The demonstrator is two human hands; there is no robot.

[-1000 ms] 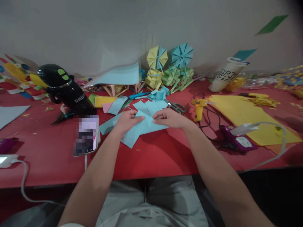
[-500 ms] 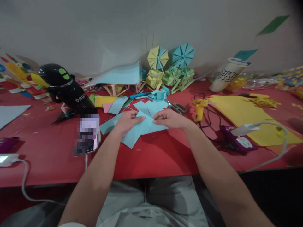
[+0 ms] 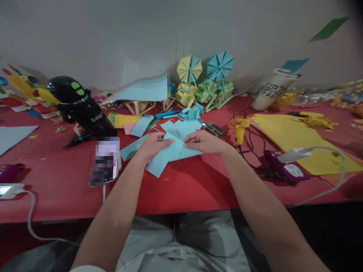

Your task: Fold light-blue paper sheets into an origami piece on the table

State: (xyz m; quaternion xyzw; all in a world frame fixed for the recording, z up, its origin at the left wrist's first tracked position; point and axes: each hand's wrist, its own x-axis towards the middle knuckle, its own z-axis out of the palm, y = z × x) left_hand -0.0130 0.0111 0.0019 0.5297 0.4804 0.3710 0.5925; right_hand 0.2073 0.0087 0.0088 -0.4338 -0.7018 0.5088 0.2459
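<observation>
While the left hand (image 3: pixel 153 145) pinches a light-blue paper strip (image 3: pixel 159 162) between thumb and curled fingers, the right hand (image 3: pixel 202 142), its fingertips nearly together, touches the blue paper also; whether it grips, I cannot tell. The strip is over the red table (image 3: pixel 181 192), near grey-handled scissors (image 3: pixel 216 130).

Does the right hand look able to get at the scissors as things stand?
Probably yes: the scissors lie just beyond the right hand, with nothing visible between them, though it would likely have to leave the blue paper.
</observation>
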